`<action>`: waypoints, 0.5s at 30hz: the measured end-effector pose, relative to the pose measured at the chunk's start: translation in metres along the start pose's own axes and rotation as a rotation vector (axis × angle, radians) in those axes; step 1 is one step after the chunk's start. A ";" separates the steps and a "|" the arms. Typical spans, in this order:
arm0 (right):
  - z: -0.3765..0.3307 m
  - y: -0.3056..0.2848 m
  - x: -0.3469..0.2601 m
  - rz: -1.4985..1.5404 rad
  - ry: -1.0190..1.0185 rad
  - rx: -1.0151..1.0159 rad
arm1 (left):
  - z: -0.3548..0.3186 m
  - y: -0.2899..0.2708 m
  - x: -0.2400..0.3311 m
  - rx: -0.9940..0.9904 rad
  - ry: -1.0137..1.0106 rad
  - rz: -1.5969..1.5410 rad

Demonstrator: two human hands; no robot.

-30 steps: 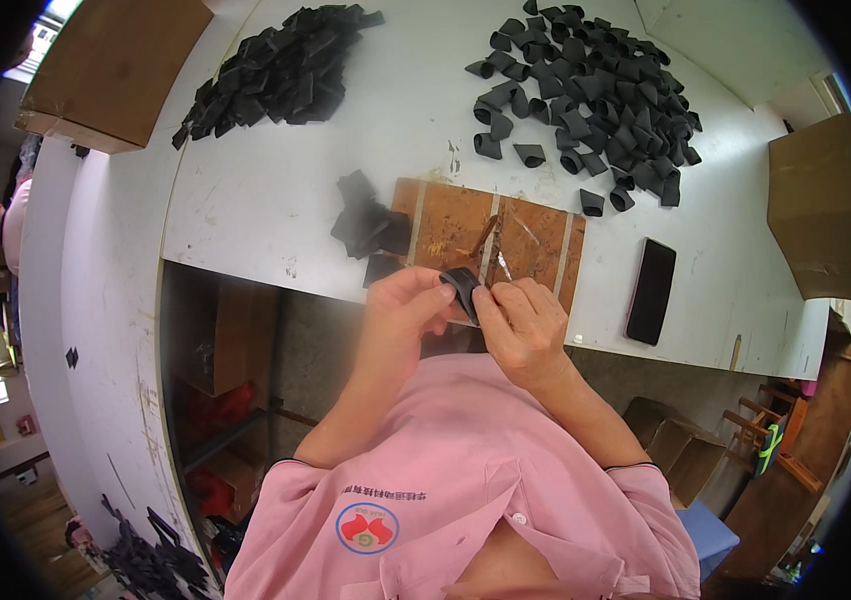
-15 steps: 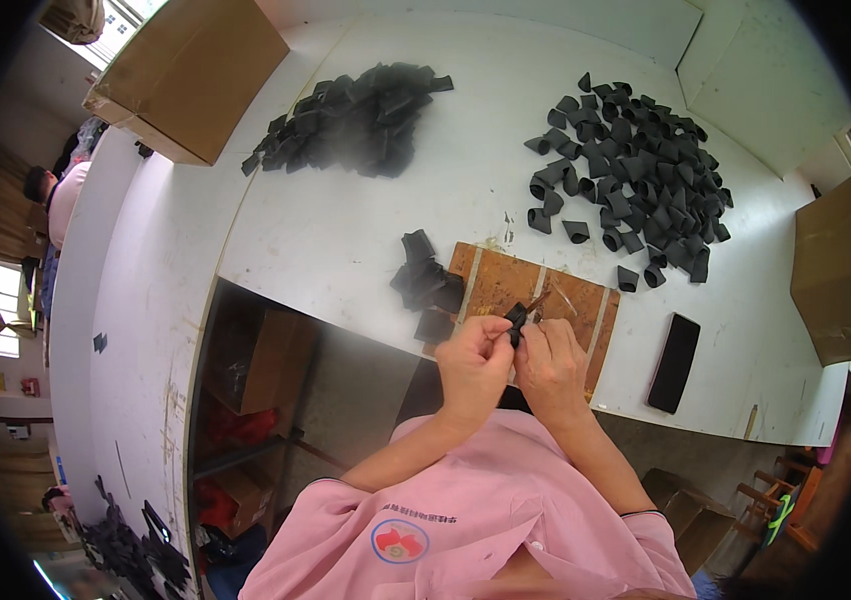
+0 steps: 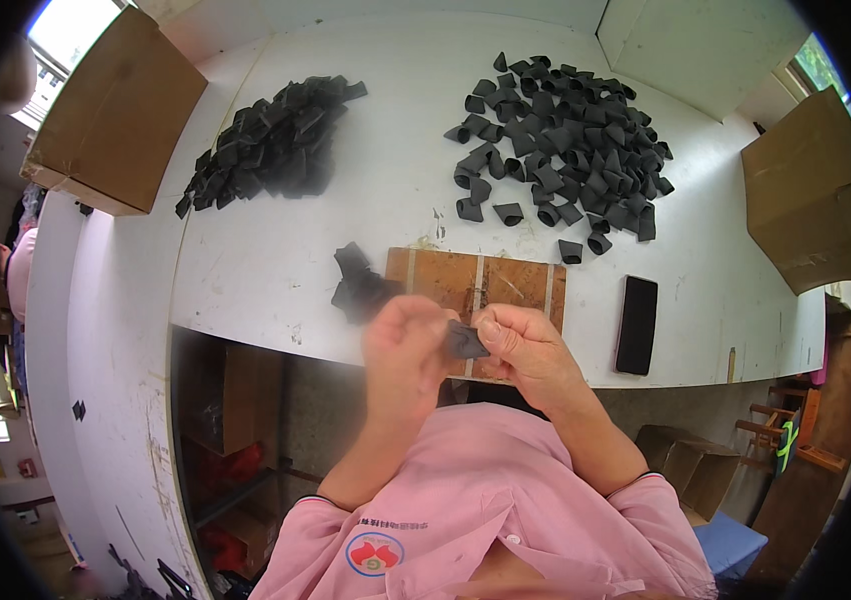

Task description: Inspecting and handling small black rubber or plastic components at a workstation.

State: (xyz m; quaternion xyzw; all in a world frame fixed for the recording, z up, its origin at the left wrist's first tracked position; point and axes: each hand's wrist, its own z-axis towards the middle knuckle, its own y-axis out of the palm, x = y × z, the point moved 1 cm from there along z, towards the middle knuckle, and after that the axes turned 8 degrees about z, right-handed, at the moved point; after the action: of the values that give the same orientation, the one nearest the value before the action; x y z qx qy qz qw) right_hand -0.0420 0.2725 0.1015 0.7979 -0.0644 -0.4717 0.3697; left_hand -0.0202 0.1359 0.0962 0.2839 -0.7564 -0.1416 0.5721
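My right hand [image 3: 533,352] pinches a small dark grey fabric piece [image 3: 466,341] between thumb and fingers, in front of my body. My left hand [image 3: 403,345] is at the piece's left side; motion smears its fingers, and whether they grip it I cannot tell. Below and beyond both hands lies an orange-brown wooden board [image 3: 520,282] with pale strips across it. Beside the board's left edge sits a small heap of flat dark pieces [image 3: 357,285], partly behind my left hand.
A pile of flat dark pieces [image 3: 280,140] lies at the far left of the white table [image 3: 400,150]. Several short dark tubes [image 3: 585,140] spread at the far right. A black phone [image 3: 637,325] lies right of the board. Cardboard boxes [image 3: 120,115] flank the table.
The view has shifted, so the table things appear further left. My hands have moved apart slightly, and the piece between them now shows broader and flatter. The thin brown stick-like thing by my fingers no longer shows.
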 end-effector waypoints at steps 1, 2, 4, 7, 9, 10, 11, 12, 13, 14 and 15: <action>0.001 0.000 -0.010 -0.115 -0.051 0.035 | 0.010 -0.008 0.008 -0.219 -0.181 -0.411; 0.005 -0.002 -0.022 -0.231 -0.100 0.068 | 0.018 -0.009 0.018 -0.417 -0.271 -0.899; 0.021 -0.015 -0.042 -0.079 -0.236 0.057 | 0.011 -0.008 0.051 -0.528 -0.092 -0.774; 0.020 -0.006 -0.031 -0.051 -0.213 -0.086 | 0.000 -0.005 0.044 -0.138 0.454 0.036; 0.019 0.002 -0.023 -0.009 -0.164 -0.122 | -0.002 0.001 0.027 -0.118 0.316 0.214; 0.018 0.002 -0.020 -0.007 -0.159 -0.122 | -0.004 0.005 0.021 -0.109 0.235 0.291; 0.017 0.002 -0.019 -0.070 -0.200 -0.122 | -0.004 0.005 0.017 -0.104 0.233 0.292; 0.017 0.001 -0.017 -0.133 -0.241 -0.122 | -0.003 0.004 0.012 -0.122 0.184 0.306; 0.017 0.001 -0.016 -0.132 -0.237 -0.122 | -0.004 0.004 0.008 -0.139 0.136 0.319; 0.016 0.000 -0.015 -0.120 -0.243 -0.116 | -0.004 0.007 0.007 -0.136 0.134 0.319; 0.015 0.000 -0.015 -0.110 -0.251 -0.109 | -0.004 0.011 0.007 -0.082 0.143 0.295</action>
State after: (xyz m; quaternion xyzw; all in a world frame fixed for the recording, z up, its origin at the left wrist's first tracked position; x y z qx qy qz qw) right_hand -0.0622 0.2713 0.1073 0.7137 -0.0407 -0.5900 0.3753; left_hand -0.0211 0.1412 0.1085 0.1554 -0.7409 -0.0662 0.6501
